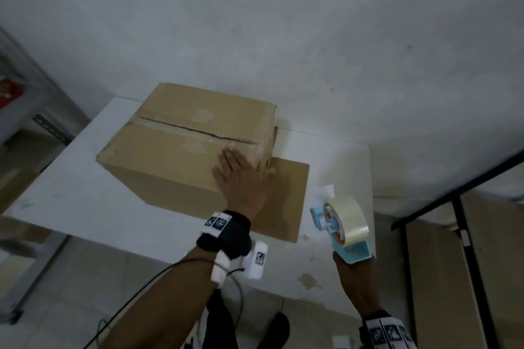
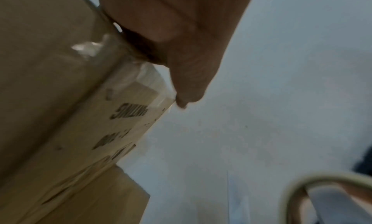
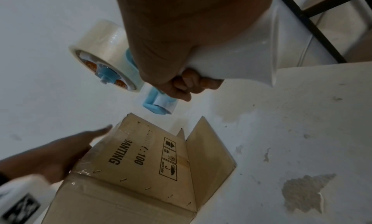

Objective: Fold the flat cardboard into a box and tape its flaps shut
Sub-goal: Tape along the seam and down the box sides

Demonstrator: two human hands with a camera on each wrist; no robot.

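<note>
A brown cardboard box [image 1: 181,147] stands on the white table [image 1: 85,201], top flaps closed with clear tape along the seam [image 1: 198,132]. My left hand [image 1: 241,176] lies flat on the box's near right corner, fingers straight, thumb over the right side. In the left wrist view the thumb [image 2: 189,84] presses the tape end on the box's printed side [image 2: 124,120]. My right hand [image 1: 354,269] grips the handle of a blue tape dispenser [image 1: 340,224] with a clear roll, held off the box to its right. The right wrist view shows the dispenser [image 3: 112,65] above the box [image 3: 141,163].
A flat cardboard sheet [image 1: 286,195] lies under the box at its right. A white paper slip [image 1: 323,193] sits by the dispenser. A black metal frame [image 1: 465,207] stands right of the table, shelving [image 1: 25,88] at the left. A cable [image 1: 158,286] hangs from my left wrist.
</note>
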